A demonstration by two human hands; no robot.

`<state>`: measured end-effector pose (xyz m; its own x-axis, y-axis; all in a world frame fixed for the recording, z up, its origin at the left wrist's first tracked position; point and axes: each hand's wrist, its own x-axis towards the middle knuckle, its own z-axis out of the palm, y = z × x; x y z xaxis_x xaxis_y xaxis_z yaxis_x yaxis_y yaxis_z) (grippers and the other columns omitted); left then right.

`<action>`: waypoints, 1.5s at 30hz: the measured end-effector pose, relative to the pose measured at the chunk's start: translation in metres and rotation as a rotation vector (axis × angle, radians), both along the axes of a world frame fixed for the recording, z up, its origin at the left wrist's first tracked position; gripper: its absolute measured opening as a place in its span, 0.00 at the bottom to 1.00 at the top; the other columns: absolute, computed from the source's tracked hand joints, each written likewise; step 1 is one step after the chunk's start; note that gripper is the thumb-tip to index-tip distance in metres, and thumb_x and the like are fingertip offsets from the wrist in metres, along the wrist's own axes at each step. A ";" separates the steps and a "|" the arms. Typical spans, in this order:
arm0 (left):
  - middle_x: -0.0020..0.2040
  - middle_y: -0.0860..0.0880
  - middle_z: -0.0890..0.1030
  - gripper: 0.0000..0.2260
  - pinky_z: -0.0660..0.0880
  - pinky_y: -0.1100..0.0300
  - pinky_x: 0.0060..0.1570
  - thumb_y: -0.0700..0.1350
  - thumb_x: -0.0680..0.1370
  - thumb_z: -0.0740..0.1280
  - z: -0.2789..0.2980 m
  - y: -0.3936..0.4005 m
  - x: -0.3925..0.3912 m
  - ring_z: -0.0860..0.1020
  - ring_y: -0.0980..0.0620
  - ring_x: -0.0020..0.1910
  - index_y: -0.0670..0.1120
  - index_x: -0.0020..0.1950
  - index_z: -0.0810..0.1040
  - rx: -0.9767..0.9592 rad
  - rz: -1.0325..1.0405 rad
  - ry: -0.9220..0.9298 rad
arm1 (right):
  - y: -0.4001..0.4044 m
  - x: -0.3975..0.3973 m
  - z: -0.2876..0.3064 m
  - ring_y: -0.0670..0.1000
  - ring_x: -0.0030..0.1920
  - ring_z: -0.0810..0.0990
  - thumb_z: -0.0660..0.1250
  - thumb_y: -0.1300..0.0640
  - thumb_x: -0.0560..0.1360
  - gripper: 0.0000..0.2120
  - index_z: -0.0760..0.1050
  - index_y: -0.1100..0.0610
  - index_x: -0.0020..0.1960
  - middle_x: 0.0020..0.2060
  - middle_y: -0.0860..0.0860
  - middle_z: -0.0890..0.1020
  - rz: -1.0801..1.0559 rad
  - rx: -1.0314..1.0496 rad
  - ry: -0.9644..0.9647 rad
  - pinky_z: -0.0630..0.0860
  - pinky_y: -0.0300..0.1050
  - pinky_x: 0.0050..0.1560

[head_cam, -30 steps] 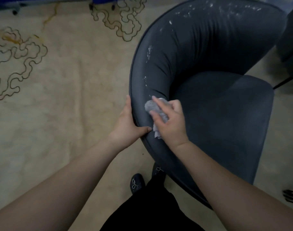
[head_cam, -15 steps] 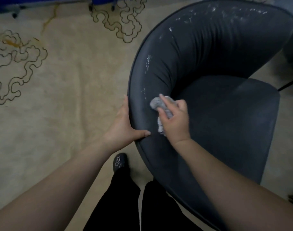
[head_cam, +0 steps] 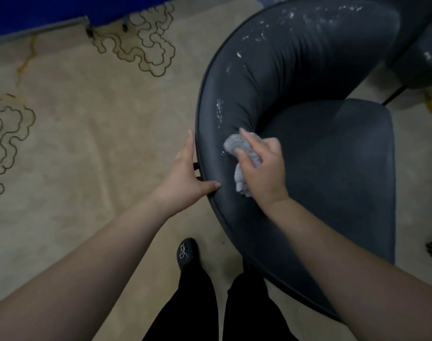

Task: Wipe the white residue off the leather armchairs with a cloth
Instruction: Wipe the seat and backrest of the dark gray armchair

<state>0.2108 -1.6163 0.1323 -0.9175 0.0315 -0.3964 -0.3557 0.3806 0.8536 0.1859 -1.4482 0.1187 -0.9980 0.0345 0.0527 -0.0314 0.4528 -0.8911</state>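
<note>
Currently, head view: right hand [head_cam: 261, 168] is gripping a crumpled grey cloth [head_cam: 237, 148], fingers curled round it, pressing it against the inner curve of the dark leather armchair [head_cam: 296, 70] backrest, near the seat joint. Left hand [head_cam: 185, 178] is bracing the armchair's outer rim, fingers straight along the outside, thumb lying on the padded top edge. White residue [head_cam: 220, 112] is showing just above the cloth, more flecks along the upper backrest. Armchair is standing on a beige patterned carpet [head_cam: 87, 134]. Black shoe [head_cam: 188, 254] is sitting beside its base.
</note>
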 end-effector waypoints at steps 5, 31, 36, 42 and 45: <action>0.74 0.58 0.58 0.55 0.81 0.58 0.49 0.40 0.67 0.79 0.000 -0.011 -0.013 0.72 0.52 0.64 0.53 0.79 0.41 -0.022 -0.114 -0.005 | -0.013 -0.008 -0.004 0.47 0.49 0.76 0.67 0.63 0.76 0.19 0.75 0.55 0.66 0.51 0.54 0.68 -0.047 0.064 0.022 0.73 0.32 0.55; 0.77 0.57 0.56 0.56 0.76 0.48 0.61 0.40 0.67 0.78 0.010 -0.022 -0.068 0.68 0.51 0.71 0.51 0.79 0.39 0.011 -0.173 -0.061 | -0.035 -0.052 0.000 0.42 0.48 0.74 0.66 0.55 0.76 0.19 0.74 0.49 0.66 0.50 0.52 0.69 -0.019 -0.040 0.100 0.69 0.27 0.55; 0.66 0.71 0.59 0.51 0.80 0.58 0.47 0.34 0.71 0.73 0.006 -0.026 -0.068 0.74 0.58 0.61 0.57 0.78 0.40 0.103 -0.171 -0.107 | -0.037 -0.064 -0.008 0.52 0.48 0.73 0.67 0.62 0.75 0.20 0.74 0.57 0.67 0.48 0.56 0.68 -0.014 0.125 0.187 0.70 0.35 0.58; 0.73 0.65 0.57 0.45 0.77 0.64 0.51 0.32 0.74 0.68 0.011 -0.032 -0.076 0.72 0.55 0.65 0.57 0.79 0.44 0.124 -0.148 -0.125 | -0.042 -0.052 -0.006 0.44 0.50 0.71 0.65 0.56 0.76 0.20 0.73 0.54 0.68 0.51 0.51 0.67 -0.062 0.083 0.160 0.65 0.27 0.59; 0.75 0.62 0.57 0.44 0.77 0.63 0.53 0.32 0.74 0.68 0.013 -0.034 -0.086 0.72 0.54 0.66 0.56 0.79 0.46 0.128 -0.143 -0.128 | -0.043 -0.059 -0.008 0.45 0.49 0.69 0.67 0.61 0.75 0.21 0.74 0.56 0.67 0.50 0.52 0.66 -0.040 0.165 0.215 0.64 0.25 0.59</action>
<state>0.1244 -1.6499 0.1452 -0.8427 0.2150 -0.4935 -0.4141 0.3268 0.8495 0.1266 -1.4910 0.1109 -0.9612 0.0474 0.2716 -0.1910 0.5960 -0.7799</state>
